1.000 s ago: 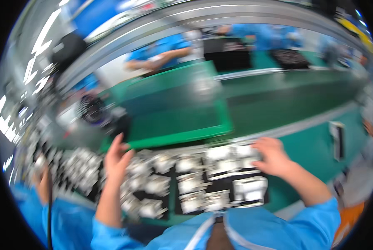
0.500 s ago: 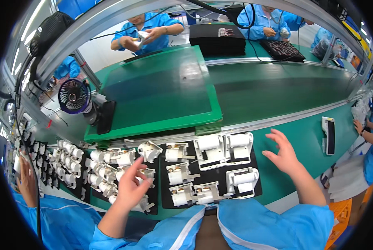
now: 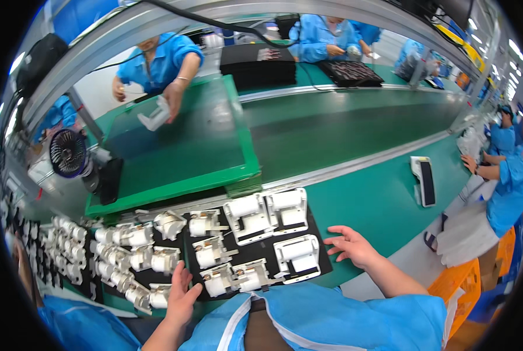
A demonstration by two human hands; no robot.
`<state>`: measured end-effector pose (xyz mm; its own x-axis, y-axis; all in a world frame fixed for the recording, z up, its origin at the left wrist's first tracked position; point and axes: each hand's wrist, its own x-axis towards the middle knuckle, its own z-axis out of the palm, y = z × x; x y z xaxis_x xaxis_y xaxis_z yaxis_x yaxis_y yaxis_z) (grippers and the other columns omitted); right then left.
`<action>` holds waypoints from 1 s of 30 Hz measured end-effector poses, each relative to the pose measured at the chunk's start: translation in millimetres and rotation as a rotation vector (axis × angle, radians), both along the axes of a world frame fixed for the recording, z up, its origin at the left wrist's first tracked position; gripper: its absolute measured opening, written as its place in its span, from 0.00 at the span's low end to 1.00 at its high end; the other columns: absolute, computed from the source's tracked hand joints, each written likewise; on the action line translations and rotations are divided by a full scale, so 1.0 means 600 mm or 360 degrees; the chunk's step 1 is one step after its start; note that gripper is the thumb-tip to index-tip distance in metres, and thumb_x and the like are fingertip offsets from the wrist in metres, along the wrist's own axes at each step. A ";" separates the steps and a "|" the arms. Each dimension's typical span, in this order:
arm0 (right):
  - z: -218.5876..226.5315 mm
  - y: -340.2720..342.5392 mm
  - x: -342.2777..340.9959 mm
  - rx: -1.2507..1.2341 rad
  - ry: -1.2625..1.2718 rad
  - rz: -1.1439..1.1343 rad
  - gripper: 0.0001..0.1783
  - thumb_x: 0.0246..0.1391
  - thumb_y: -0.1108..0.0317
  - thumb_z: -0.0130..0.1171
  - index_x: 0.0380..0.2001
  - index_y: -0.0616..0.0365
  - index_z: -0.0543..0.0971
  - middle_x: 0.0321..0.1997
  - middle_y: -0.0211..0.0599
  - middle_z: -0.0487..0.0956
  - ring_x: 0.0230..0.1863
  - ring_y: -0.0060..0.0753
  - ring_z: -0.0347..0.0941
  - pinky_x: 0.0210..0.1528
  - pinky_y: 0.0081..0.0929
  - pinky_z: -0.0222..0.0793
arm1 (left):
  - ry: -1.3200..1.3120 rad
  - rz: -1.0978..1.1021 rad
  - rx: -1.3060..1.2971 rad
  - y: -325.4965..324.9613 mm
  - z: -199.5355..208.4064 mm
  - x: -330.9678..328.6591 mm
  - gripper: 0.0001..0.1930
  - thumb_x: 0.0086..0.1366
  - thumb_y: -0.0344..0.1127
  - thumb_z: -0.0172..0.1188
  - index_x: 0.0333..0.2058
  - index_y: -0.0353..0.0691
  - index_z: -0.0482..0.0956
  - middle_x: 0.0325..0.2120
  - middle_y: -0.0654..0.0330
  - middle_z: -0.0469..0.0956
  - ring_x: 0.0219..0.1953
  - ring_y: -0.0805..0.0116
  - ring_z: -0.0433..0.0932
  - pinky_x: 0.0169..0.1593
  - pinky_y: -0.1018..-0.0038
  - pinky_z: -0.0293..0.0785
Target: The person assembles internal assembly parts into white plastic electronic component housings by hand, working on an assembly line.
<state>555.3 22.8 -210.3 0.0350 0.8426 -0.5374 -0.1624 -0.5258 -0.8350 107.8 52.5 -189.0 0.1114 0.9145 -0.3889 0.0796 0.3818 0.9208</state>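
My left hand (image 3: 182, 294) holds nothing; its fingers are apart, over the gap between two black foam trays and close to the white roller assemblies (image 3: 165, 260). To the right, my right hand (image 3: 352, 247) is open too, just off the right edge of the nearer black tray (image 3: 254, 247). On that tray sit larger white frames with rollers (image 3: 297, 255), three of them, at its right and far side. Several smaller white motor-like units (image 3: 212, 251) lie in its left part. Neither hand visibly touches a part.
A green-framed board (image 3: 173, 193) lies beyond the trays, with a small black fan (image 3: 68, 153) at its left. Across it, a co-worker's hand (image 3: 173, 100) holds a white part (image 3: 154, 114). A white-and-black handheld device (image 3: 423, 181) lies right; an orange crate (image 3: 457, 286) stands below.
The view has turned right, so the bench appears further left. My right hand has come down closer to the tray; my left has drawn back toward me. The co-worker opposite has lowered the white part.
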 end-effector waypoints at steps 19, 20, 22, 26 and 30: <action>-0.174 0.024 0.021 0.0440 -0.0900 -0.0164 0.21 0.51 0.80 0.54 0.51 0.65 0.73 0.26 0.30 0.77 0.17 0.18 0.69 0.15 0.17 0.60 | 0.0191 -0.0610 0.0182 0.025 -0.094 -0.015 0.40 0.64 0.47 0.61 0.68 0.44 0.51 0.64 0.52 0.60 0.63 0.55 0.64 0.58 0.66 0.68; -0.137 0.021 0.005 0.0358 -0.0821 -0.0165 0.22 0.50 0.82 0.54 0.51 0.65 0.72 0.26 0.30 0.75 0.17 0.19 0.69 0.16 0.18 0.62 | 0.0167 -0.0650 0.0261 0.030 -0.088 -0.024 0.40 0.63 0.46 0.62 0.68 0.43 0.51 0.65 0.54 0.59 0.63 0.58 0.64 0.52 0.70 0.72; -0.134 0.017 0.005 0.0350 -0.0782 -0.0249 0.23 0.49 0.84 0.53 0.51 0.65 0.72 0.28 0.31 0.74 0.18 0.21 0.71 0.17 0.18 0.64 | 0.0314 -0.0685 0.0454 0.061 -0.040 -0.047 0.41 0.62 0.41 0.64 0.68 0.42 0.51 0.66 0.55 0.58 0.62 0.63 0.64 0.46 0.76 0.73; -0.107 0.011 -0.003 0.0309 -0.0817 -0.0383 0.19 0.51 0.81 0.54 0.49 0.67 0.72 0.31 0.34 0.76 0.17 0.22 0.72 0.15 0.18 0.64 | 0.0567 -0.0447 0.0649 0.190 0.062 -0.083 0.38 0.60 0.33 0.63 0.66 0.41 0.55 0.58 0.48 0.65 0.61 0.61 0.65 0.51 0.70 0.73; -0.142 0.018 0.006 0.0273 -0.0689 -0.0439 0.18 0.53 0.79 0.55 0.49 0.67 0.72 0.30 0.33 0.76 0.16 0.21 0.71 0.12 0.18 0.62 | 0.0936 -0.0064 0.0986 0.407 0.053 -0.082 0.37 0.58 0.39 0.64 0.65 0.42 0.59 0.57 0.45 0.68 0.54 0.60 0.73 0.48 0.69 0.75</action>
